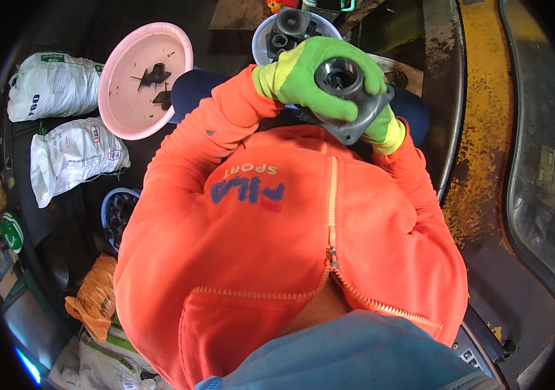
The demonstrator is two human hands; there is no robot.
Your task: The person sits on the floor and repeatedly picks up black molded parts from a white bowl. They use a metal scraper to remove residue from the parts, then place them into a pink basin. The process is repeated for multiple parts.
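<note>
Yellow frame [485, 123]: rust-flecked; runs down the right side of a dim work area; well apart from the hands.
Blue basin [260, 40]: just beyond the hands; heaped with loose black parts [290, 23].
Pink basin [104, 91]: to the left of the hands; dark pieces [155, 75] scattered on its bottom.
White sacks [56, 88]: two, far left, past the pink basin; orange bag [95, 292] at lower left.
Black flanged part [369, 112]: one, in front of the chest, between the two gloves; round tube on a squarish plate with corner holes.
Left hand [313, 71]: green glove; grasping the part, wrapped about the tube; thumb on the chest side; the nearer hand to the tube.
Right hand [376, 131]: green glove, yellow cuff; at the plate's right side, mostly hidden behind it; cannot tell whether it grips.
Tube to grip: tube lies inside the left hand's curl; plate sits beneath that grip, extending rightward to the right hand.
Tube mouth: faces up toward the head camera; long axis roughly along the line of sight; plate tilted, one corner toward the chest; underside not visible.
</note>
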